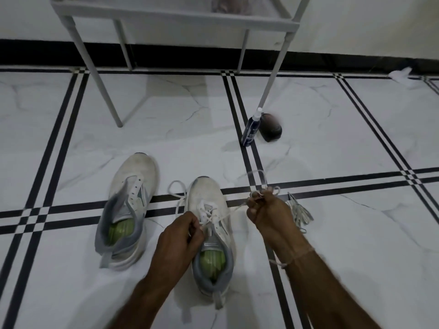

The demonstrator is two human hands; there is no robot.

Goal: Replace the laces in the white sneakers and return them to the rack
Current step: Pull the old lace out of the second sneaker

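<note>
**Lace work in hand on one white sneaker, its mate bare**

We crouched on the tiled floor over the laced sneaker (pixel 204 193), our landmark here. Our left hand (pixel 178 238) was curled at its eyelets, fingertips pinching the white lace (pixel 206 213) just above the tongue. Our right hand (pixel 268 214), just to that sneaker's right, clenched round the lace's free end and drew a strand taut across from the eyelets. The bare sneaker (pixel 133 184) lay just to its left with empty eyelets. A bundle of laces (pixel 300 213) lay right of it, beyond our right hand. A spray bottle (pixel 249 131) and a dark round object (pixel 270 130) stood beyond its toe, and the rack (pixel 175 19) farther off the same way.

We judged the step as running the lace through the eyelets, though whether in or out we could not tell. The next move called for feeding the pinched end cleanly through one hole while the right hand kept tension, with the second shoe and the rack to follow
</note>
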